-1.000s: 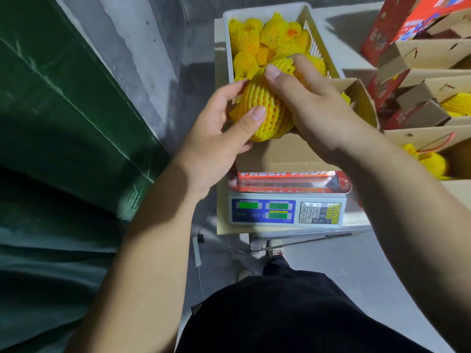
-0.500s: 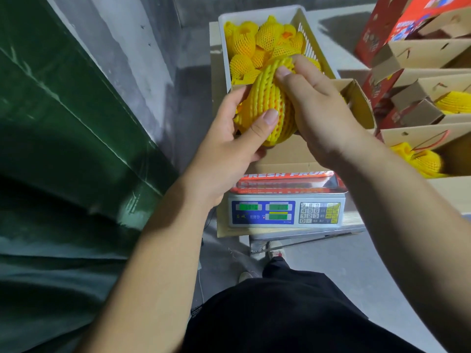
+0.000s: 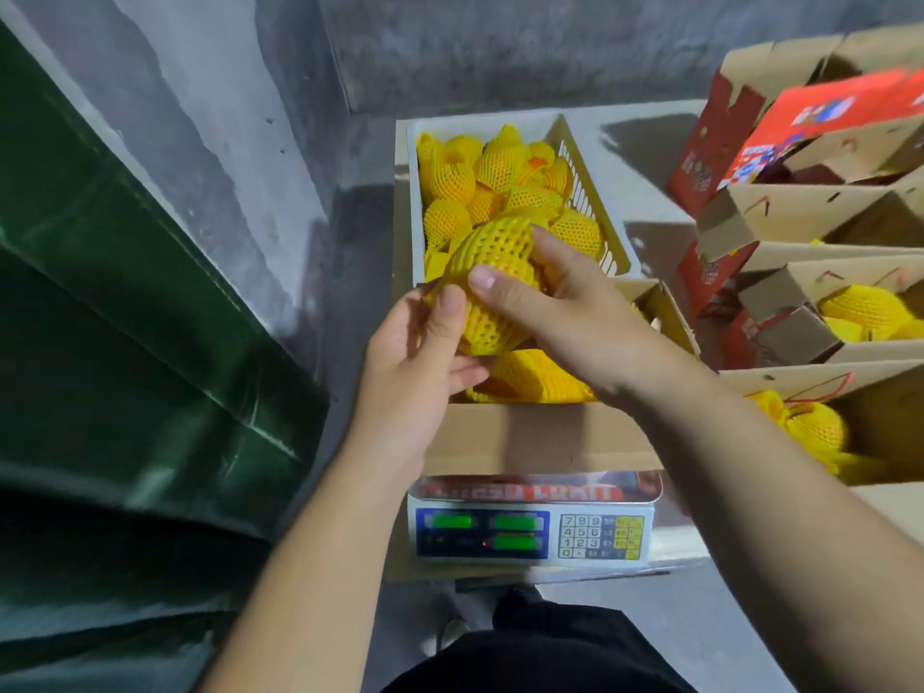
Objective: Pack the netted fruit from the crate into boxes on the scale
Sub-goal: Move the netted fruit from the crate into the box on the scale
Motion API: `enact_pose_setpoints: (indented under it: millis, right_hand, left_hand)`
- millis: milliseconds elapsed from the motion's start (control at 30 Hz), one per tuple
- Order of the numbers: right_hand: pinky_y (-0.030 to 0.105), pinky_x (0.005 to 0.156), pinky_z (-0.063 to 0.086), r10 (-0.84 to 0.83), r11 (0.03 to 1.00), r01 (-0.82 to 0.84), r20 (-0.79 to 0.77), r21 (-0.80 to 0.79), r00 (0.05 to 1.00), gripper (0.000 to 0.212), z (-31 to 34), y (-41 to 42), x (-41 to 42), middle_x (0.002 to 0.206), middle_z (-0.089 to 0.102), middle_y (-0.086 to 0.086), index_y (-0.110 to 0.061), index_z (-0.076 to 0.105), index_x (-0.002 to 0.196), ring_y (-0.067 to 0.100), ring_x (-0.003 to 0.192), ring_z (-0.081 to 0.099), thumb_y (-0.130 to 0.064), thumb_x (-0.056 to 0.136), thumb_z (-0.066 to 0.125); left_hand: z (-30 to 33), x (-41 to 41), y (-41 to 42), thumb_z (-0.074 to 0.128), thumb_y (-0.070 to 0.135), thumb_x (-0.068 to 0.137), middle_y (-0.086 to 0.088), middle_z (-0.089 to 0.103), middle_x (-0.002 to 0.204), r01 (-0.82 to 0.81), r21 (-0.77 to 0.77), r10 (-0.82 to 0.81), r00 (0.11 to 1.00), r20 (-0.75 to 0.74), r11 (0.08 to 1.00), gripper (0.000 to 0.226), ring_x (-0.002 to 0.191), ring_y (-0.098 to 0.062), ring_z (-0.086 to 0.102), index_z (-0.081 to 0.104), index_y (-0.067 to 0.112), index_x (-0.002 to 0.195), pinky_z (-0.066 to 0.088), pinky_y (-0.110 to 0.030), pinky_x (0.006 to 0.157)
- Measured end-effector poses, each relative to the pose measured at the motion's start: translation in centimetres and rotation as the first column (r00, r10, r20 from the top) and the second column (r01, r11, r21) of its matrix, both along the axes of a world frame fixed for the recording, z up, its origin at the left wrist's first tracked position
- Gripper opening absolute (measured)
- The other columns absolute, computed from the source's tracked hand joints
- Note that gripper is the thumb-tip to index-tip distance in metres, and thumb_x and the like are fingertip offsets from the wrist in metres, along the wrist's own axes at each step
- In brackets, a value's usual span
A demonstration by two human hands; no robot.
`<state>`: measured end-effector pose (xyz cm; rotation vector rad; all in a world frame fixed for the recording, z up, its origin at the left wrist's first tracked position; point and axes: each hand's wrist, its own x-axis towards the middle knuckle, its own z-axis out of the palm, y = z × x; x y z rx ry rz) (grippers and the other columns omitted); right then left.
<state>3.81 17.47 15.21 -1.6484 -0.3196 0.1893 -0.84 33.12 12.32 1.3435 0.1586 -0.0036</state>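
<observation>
We cradle one netted fruit (image 3: pixel 487 287) over the box (image 3: pixel 540 437), left hand (image 3: pixel 415 362) and right hand (image 3: pixel 565 312) both clasping its soft, grippy foam netting around the middle, likely bruise-prone.

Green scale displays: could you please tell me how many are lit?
3. Upper-left window and upper-right window sit side by side; the third is below the upper-right one.

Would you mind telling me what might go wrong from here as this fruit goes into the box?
Both hands, left and right, hold the netted fruit above the box on the scale. The loose net might slip off. Dropping it could bruise the netted fruit already inside. Pressing on the box may skew the reading.
</observation>
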Motion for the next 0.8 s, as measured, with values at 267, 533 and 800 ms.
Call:
enact_pose_setpoints:
  millis: [267,533,800]
  right_hand:
    - [0.061,0.077,0.061,-0.219,0.949,0.184,-0.114,-0.255,0.969,0.078,-1.1,-4.2,12.9,0.133,0.063,0.024,-0.004,0.054,0.139,0.031,0.106,0.070,-0.051,0.083,0.083]
    - [0.063,0.065,0.060,-0.160,0.922,0.098,-0.139,-0.375,0.977,0.064,-3.5,-3.9,18.2,0.114,0.069,0.027,-0.005,0.059,0.124,0.040,0.088,0.072,-0.051,0.085,0.080]
    - [0.024,0.100,0.052,0.247,0.943,-0.281,-0.191,-0.177,0.950,0.042,-1.6,-4.6,12.9,0.126,0.070,-0.018,-0.038,0.060,0.132,0.001,0.118,0.065,-0.055,0.094,0.065]
  left_hand:
    - [-2.6,4.9,2.0,0.061,0.035,0.105,0.028,0.064,0.129,-0.027,0.610,0.026,1.000,0.011,0.792,0.033,0.124,0.004,0.058,0.059,0.043,0.137,0.048,-0.024,0.100]
    - [-3.7,7.3,1.1,0.060,0.037,0.104,0.042,0.051,0.125,0.028,0.726,0.000,0.999,-0.038,0.687,0.041,0.114,0.034,0.040,0.053,0.042,0.144,0.036,0.006,0.080]
    - [-1.4,11.4,-2.5,0.087,0.053,0.078,0.032,0.047,0.149,0.172,0.628,-0.166,0.984,-0.068,0.759,0.097,0.134,0.005,0.049,0.027,0.057,0.154,0.048,-0.029,0.105]
